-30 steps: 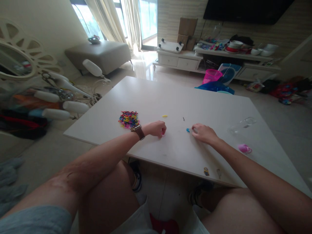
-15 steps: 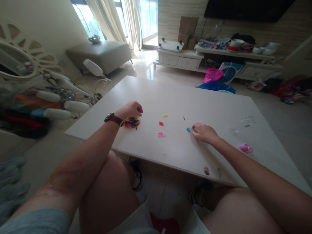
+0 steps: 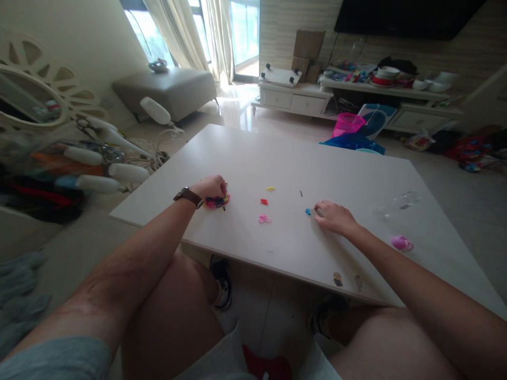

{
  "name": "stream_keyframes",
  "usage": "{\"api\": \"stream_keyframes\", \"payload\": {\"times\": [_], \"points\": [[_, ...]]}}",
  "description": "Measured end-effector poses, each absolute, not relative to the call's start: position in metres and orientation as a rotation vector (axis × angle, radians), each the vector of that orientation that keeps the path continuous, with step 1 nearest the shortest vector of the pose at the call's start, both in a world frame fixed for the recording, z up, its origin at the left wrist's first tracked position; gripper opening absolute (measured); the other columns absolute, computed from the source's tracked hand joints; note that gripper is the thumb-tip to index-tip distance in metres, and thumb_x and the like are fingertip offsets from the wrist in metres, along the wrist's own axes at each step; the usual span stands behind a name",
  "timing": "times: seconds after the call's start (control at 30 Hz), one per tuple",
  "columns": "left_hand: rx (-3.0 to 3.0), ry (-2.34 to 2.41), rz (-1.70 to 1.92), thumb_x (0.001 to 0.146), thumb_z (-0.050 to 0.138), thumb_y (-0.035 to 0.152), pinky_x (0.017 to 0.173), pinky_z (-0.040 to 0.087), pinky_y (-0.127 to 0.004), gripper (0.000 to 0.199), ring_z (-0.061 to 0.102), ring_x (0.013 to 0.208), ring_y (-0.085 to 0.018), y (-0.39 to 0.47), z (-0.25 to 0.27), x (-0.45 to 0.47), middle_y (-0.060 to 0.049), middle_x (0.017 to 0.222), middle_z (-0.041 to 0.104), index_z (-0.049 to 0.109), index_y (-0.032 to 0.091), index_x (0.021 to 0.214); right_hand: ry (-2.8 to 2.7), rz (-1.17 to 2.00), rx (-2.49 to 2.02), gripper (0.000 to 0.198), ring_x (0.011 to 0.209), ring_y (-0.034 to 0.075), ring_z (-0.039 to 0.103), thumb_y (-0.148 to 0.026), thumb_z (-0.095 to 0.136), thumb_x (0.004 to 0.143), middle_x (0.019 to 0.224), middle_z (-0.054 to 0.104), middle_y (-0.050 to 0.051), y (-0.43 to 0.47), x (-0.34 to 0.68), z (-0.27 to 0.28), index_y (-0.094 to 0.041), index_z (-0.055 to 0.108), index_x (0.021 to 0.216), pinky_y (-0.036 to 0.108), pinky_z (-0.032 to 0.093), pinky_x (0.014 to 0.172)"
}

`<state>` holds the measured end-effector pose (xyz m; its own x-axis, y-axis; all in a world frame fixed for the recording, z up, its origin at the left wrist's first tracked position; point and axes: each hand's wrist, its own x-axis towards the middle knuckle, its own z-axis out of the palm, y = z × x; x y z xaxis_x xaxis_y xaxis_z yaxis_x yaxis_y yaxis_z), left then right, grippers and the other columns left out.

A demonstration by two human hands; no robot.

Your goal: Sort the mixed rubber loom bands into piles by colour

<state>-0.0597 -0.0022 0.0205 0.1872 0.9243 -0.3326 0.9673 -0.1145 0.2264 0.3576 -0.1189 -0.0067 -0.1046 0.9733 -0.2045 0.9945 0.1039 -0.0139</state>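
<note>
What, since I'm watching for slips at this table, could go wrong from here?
The left hand is at the mixed-colour pile, so a careless pinch might bring up several loose pieces or scatter some. The right hand sits right beside the blue pieces; a small shift could nudge them out of place.
</note>
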Motion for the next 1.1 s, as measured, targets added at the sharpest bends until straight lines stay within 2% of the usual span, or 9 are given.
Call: {"api": "stream_keyframes", "payload": {"times": [0.27, 0.67, 0.93, 1.1], "points": [[2.085, 1.728, -0.010, 0.057, 0.069, 0.023, 0.062, 0.048, -0.021, 0.015, 0.066, 0.072, -0.018, 0.0022, 0.0221, -0.0622, -0.004, 0.077, 0.076, 0.076, 0.022, 0.071, 2.224, -0.223, 1.993, 0.030, 0.099, 0.026, 0.066, -0.033, 0.053, 0.088, 0.123, 0.068, 0.008, -0.1186, 0.3575, -0.0067, -0.023, 0.066, 0.113, 0.034, 0.045, 0.077], [2.115, 1.700, 0.112, 0.059, 0.070, 0.023, 0.074, 0.053, -0.024, 0.022, 0.068, 0.081, -0.020, 0.0009, 0.0275, -0.0643, -0.004, 0.085, 0.077, 0.080, 0.024, 0.079, 2.222, -0.217, 1.993, 0.030, 0.100, 0.026, 0.065, -0.033, 0.054, 0.088, 0.122, 0.069, 0.009, -0.1179, 0.3582, -0.0087, -0.024, 0.067, 0.113, 0.033, 0.045, 0.076], [2.165, 1.725, 0.184, 0.061, 0.066, 0.015, 0.070, 0.052, -0.023, 0.028, 0.068, 0.078, -0.019, -0.0016, 0.0294, -0.0629, -0.006, 0.086, 0.076, 0.080, 0.018, 0.084, 2.230, -0.212, 1.984, 0.029, 0.099, 0.026, 0.066, -0.032, 0.053, 0.088, 0.123, 0.068, 0.009, -0.1188, 0.3574, -0.0070, -0.023, 0.066, 0.112, 0.033, 0.045, 0.076], [2.169, 1.719, 0.182, 0.060, 0.066, 0.014, 0.072, 0.053, -0.022, 0.027, 0.069, 0.081, -0.020, -0.0012, 0.0285, -0.0628, -0.006, 0.086, 0.076, 0.080, 0.018, 0.083, 2.225, -0.214, 1.980, 0.029, 0.100, 0.026, 0.066, -0.031, 0.053, 0.088, 0.121, 0.068, 0.009, -0.1189, 0.3563, -0.0058, -0.023, 0.066, 0.112, 0.034, 0.045, 0.077]]}}
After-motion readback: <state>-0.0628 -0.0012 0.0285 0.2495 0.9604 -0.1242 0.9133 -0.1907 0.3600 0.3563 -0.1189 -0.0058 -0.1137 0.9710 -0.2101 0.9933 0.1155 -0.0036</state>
